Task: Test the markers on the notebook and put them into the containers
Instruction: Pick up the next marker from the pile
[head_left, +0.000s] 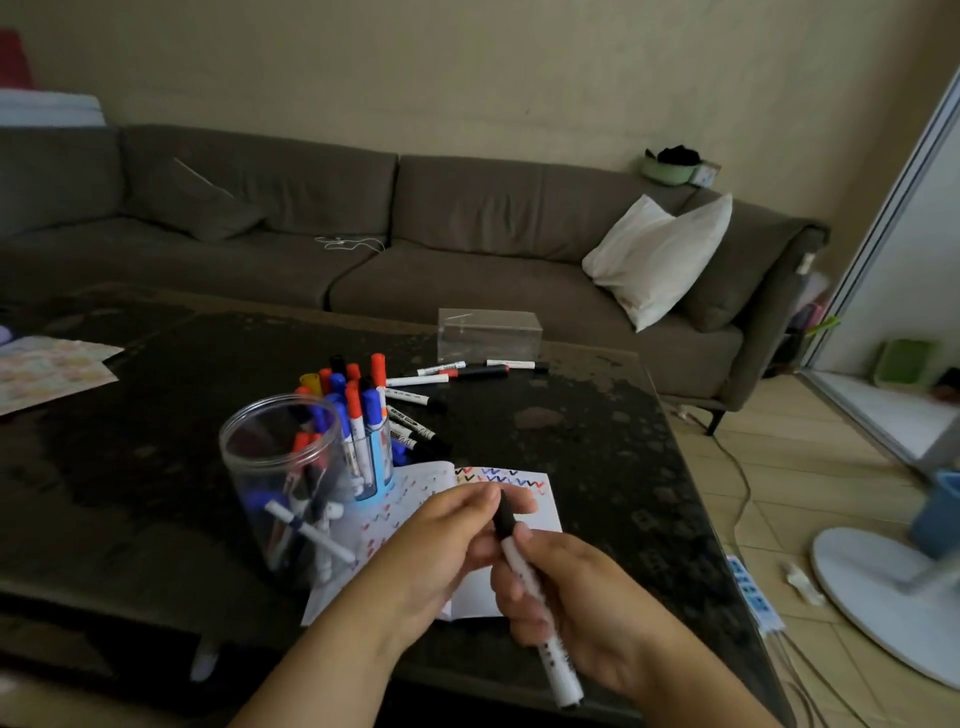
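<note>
While both hands sit low over the open notebook (498, 499), they've got one white marker (540, 608) with a black cap between them. The right hand (576, 608) has its fingers wrapped round the white barrel, thumb up near the cap end, and the marker's back end sticks out below the hand toward the camera. The left hand (447, 545) has its fingertips curled onto the black cap (504, 517), pinching it from the left. Can't really tell if the cap is seated or partway off, it's a bit blurry there.

The notebook lies on the dark table (597, 441), right under the hands, with colored zigzag test marks along its top edge. Just left of the hands is a clear round jar (270, 467) with a few markers in it, and behind that a blue holder (376, 467) packed with red and blue capped ones. More loose markers (441, 379) are scattered further back, near a clear box (488, 335).
</note>
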